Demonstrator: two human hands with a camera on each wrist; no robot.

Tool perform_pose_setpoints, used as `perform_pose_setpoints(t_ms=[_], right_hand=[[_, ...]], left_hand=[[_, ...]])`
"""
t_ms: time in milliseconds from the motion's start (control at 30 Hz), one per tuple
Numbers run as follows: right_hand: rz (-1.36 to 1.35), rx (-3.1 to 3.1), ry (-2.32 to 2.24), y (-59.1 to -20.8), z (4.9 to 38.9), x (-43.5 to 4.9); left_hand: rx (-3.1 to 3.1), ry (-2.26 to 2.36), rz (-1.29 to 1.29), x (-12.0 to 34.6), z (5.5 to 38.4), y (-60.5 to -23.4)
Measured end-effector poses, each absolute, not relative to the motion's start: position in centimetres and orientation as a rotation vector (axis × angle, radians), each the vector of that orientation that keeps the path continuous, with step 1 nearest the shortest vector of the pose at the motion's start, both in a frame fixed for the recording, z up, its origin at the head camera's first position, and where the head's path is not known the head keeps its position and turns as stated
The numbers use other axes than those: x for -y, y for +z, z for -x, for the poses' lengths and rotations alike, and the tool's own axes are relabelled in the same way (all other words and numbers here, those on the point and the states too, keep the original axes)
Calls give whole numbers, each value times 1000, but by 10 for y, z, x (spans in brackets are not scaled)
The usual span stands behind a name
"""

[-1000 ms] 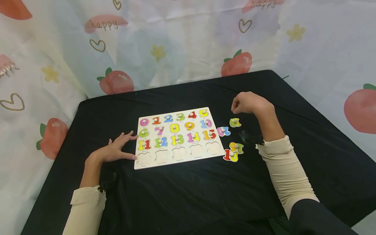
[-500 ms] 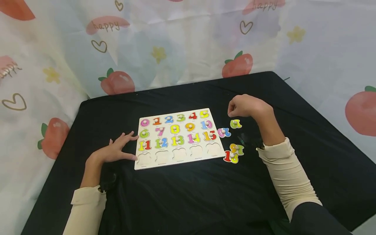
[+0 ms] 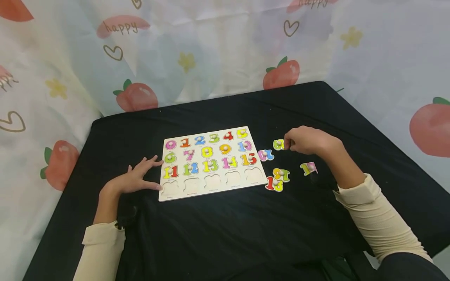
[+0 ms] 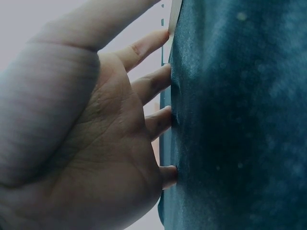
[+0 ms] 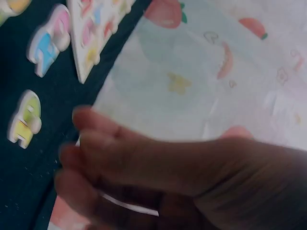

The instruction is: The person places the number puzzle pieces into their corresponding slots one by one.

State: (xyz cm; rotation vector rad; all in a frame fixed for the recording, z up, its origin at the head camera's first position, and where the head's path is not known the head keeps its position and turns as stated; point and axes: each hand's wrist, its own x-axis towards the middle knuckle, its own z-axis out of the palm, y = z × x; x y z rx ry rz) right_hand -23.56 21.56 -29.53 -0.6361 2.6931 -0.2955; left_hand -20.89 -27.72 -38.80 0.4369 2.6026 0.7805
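A wooden number puzzle board (image 3: 225, 191) lies on the black cloth, knobbed numbers 0 to 15 in its upper rows and bare recesses along the near row. My left hand (image 3: 131, 180) rests at its left edge, fingers spread, thumb and fingertip against it; the left wrist view shows the open palm. My right hand (image 3: 309, 141), loosely curled with nothing visible in its fingers, hovers right of the board, overlapping a green-and-yellow number piece (image 3: 278, 144) in the head view. In the right wrist view that piece (image 5: 25, 120) lies apart from the fingertips.
Right of the board lie a blue-and-pink 20 piece (image 3: 265, 155), a green-and-pink 17 piece (image 3: 308, 168), and an orange-and-green piece (image 3: 281, 174) overlapping a red-and-yellow 18 piece (image 3: 274, 184). A patterned curtain (image 3: 218, 58) stands behind the table.
My right hand has shifted right and nearer to me, after a small move left. The 17 piece now shows beside the right wrist. My left hand stays at the board's edge.
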Motion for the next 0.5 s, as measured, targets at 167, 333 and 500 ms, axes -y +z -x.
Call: perform_pose_setpoints(t_ms=[167, 333, 500], right_hand=[[798, -2469, -365, -308, 227, -211], [849, -2326, -407, -322, 227, -205], [849, -2333, -411, -335, 228, -206]], left_hand=[[-2602, 779, -438, 280, 211, -389], [-2594, 773, -438, 282, 213, -388], [-2583, 770, -445, 279, 212, -387]])
